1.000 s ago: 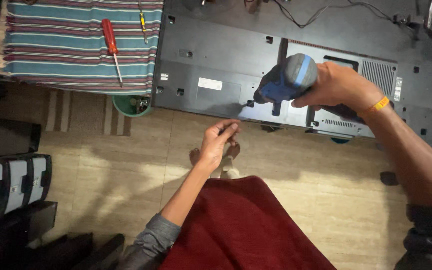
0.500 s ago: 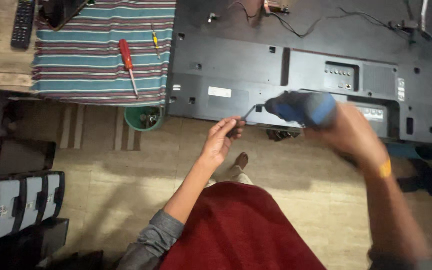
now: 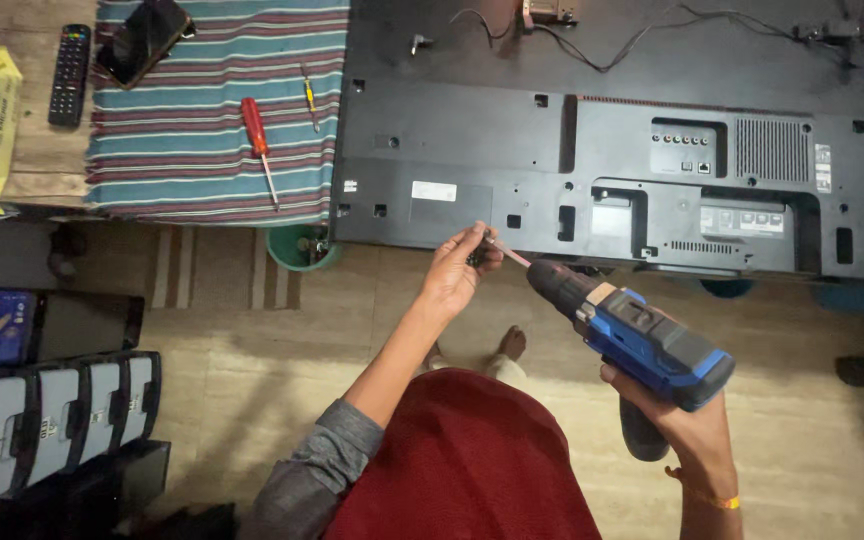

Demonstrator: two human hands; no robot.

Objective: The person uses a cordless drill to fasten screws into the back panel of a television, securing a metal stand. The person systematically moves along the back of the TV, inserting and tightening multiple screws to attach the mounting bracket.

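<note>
Drill (image 3: 642, 340) pulled back from the TV back (image 3: 592, 180) in the right hand (image 3: 687, 425), its bit (image 3: 505, 252) now pinched by the left hand (image 3: 452, 275).

Indoor light, moderate, a bit warm. Floor (image 3: 252, 400) shows a bright patch w/ soft shadows of arm and body across it, so light seems to come from above/behind the person. Dark TV back panel (image 3: 512, 160) reads flat, low contrast, faint sheen only, no hard glare. Striped cloth (image 3: 202, 120) evenly lit, colours clear. Bottom-left corner goes dim. Frame mostly sharp; slight softness on drill (image 3: 642, 340) and hands, bit grainy in dark areas. Mild wide-angle bending at edges.
</note>
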